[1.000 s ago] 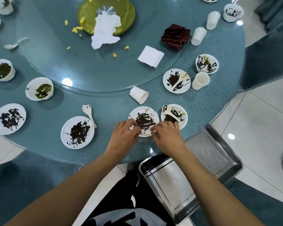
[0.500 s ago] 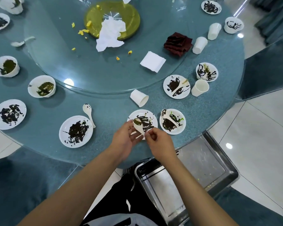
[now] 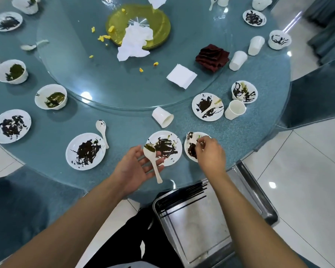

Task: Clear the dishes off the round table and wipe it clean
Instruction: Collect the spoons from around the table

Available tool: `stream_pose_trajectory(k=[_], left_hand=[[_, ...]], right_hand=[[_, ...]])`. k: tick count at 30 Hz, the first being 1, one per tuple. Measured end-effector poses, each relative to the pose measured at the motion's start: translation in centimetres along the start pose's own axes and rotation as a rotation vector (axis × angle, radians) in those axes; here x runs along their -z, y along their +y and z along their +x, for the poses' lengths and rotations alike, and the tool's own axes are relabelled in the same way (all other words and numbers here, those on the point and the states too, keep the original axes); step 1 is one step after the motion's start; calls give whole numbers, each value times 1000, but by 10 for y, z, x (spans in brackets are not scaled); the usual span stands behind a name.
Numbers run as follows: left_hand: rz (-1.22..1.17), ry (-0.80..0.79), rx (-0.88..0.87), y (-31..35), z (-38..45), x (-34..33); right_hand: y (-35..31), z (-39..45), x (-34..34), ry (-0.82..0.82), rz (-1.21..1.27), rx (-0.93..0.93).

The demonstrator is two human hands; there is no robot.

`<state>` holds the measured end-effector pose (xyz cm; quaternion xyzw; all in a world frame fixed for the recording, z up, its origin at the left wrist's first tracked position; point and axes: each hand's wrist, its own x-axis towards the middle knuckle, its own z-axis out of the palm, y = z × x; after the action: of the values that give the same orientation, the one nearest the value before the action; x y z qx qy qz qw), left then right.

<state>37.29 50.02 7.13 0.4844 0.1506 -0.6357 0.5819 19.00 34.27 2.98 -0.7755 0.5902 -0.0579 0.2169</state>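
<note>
My left hand [image 3: 135, 167] is palm up with its fingers spread out, and a dirty white spoon [image 3: 152, 161] lies across them, its handle pointing back at me. My right hand [image 3: 211, 153] reaches into a small smeared bowl [image 3: 190, 146], and its fingertips pinch the second spoon [image 3: 191, 137] that sits in there. Between my hands a smeared plate [image 3: 165, 147] rests on the round table [image 3: 124, 120].

I think I have only just begun. The metal tray [image 3: 197, 229] below the table edge has no dishes in it that I can see. Lots of plates, bowls and paper cups are on the table. Yellow crumbs, a crumpled tissue [image 3: 134, 42], a folded napkin [image 3: 181, 76] and a dark red cloth [image 3: 213, 57] lie on the glass turntable [image 3: 114, 84]. Wiping looks a long way off.
</note>
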Motion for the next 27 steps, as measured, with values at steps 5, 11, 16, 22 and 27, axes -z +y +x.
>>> stream_pose_trajectory(k=[5, 11, 16, 22, 27], left_hand=[[-44, 46, -38, 5, -15, 22], [-97, 79, -90, 10, -38, 44], [-128, 109, -125, 22, -49, 65], [-161, 115, -154, 45, -56, 98], [-191, 102, -156, 80, -63, 132]], right_hand=[[3, 20, -13, -75, -183, 34], [3, 22, -29, -62, -228, 32], [2, 24, -32, -64, -267, 58], [-43, 3, -27, 70, -74, 118], [-153, -55, -49, -130, 235, 136]])
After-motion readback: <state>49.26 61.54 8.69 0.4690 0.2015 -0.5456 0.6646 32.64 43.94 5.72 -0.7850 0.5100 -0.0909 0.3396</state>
